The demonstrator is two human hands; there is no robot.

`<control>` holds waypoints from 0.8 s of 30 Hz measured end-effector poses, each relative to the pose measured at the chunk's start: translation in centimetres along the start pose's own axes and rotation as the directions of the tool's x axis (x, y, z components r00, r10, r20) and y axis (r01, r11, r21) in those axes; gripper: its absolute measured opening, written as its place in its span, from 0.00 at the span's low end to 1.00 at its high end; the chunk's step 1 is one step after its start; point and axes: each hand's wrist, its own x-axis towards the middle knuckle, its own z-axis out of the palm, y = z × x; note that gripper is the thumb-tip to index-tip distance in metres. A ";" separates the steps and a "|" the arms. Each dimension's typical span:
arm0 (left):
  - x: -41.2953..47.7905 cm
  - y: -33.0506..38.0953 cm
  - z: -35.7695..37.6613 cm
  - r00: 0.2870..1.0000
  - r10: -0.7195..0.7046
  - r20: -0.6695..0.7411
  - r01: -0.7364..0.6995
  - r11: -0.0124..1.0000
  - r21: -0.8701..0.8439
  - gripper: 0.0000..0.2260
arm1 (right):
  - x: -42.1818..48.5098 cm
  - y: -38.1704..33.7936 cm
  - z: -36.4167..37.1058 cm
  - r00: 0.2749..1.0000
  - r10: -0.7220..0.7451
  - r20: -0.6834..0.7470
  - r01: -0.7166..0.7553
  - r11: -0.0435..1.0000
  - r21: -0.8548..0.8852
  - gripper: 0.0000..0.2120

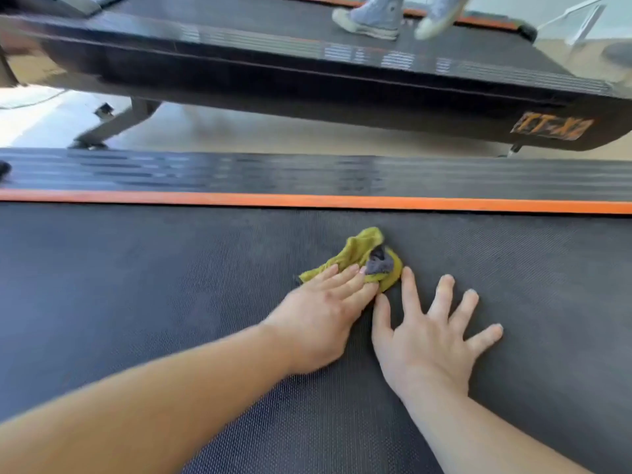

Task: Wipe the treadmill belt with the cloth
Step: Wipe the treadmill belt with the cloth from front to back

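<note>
A crumpled yellow-green cloth (355, 256) with a grey patch lies on the dark textured treadmill belt (136, 285), near its middle. My left hand (323, 323) lies flat with straight fingers pressing on the cloth's near edge. Just to its right, my right hand (431, 336) rests flat on the belt with fingers spread, its index fingertip close to the cloth's right edge.
An orange stripe (307, 201) and a ribbed black side rail (307, 176) border the belt's far side. Beyond a strip of floor stands a second treadmill (307, 80), with a person's grey sneakers (376, 18) on its belt.
</note>
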 end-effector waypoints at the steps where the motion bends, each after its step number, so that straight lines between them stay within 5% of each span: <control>1: -0.4 -1.3 -0.5 0.998 0.055 0.018 -0.055 0.998 0.025 0.25 | 0.1 0.0 0.0 1.000 0.000 0.006 0.000 1.000 -0.006 0.34; 4: -0.4 -5.5 -2.3 0.990 -0.140 0.013 0.137 0.982 0.129 0.24 | 0.1 0.1 0.3 1.000 -0.006 0.008 0.006 1.000 -0.006 0.34; 7: 0.5 -2.5 -1.7 0.899 -0.436 -0.034 0.436 0.887 0.155 0.28 | -0.1 0.3 0.2 1.000 -0.004 0.006 0.004 1.000 0.007 0.34; 9: 0.7 1.8 -0.2 0.913 -0.406 -0.037 0.407 0.912 0.046 0.29 | -0.2 0.2 0.1 1.000 -0.001 0.006 0.001 1.000 0.003 0.33; 11: 0.4 3.2 0.1 0.978 -0.207 0.018 0.207 0.977 -0.043 0.30 | 0.0 -0.1 0.1 1.000 -0.001 0.003 0.001 1.000 -0.001 0.33; 13: 0.7 0.0 -0.7 0.997 -0.058 0.054 0.057 0.998 0.034 0.28 | 0.1 -0.1 0.2 1.000 -0.001 0.004 0.001 1.000 -0.004 0.34; 16: 1.6 -5.0 -2.0 0.948 -0.311 0.060 0.294 0.934 0.202 0.29 | 0.1 0.3 0.3 1.000 -0.012 0.001 0.012 1.000 0.009 0.34; 19: 3.2 -2.4 -1.1 0.857 -0.512 -0.064 0.516 0.853 0.084 0.28 | -0.2 0.2 0.3 1.000 -0.017 -0.003 0.017 1.000 0.019 0.34; 22: 2.9 1.2 0.2 0.922 -0.377 -0.087 0.365 0.922 -0.130 0.29 | -0.1 0.2 0.2 1.000 -0.006 0.001 0.006 1.000 0.020 0.34; 24: 1.8 -0.4 -0.8 0.972 -0.233 -0.016 0.230 0.967 -0.107 0.27 | 0.1 0.3 0.1 1.000 -0.006 0.017 0.006 1.000 0.018 0.34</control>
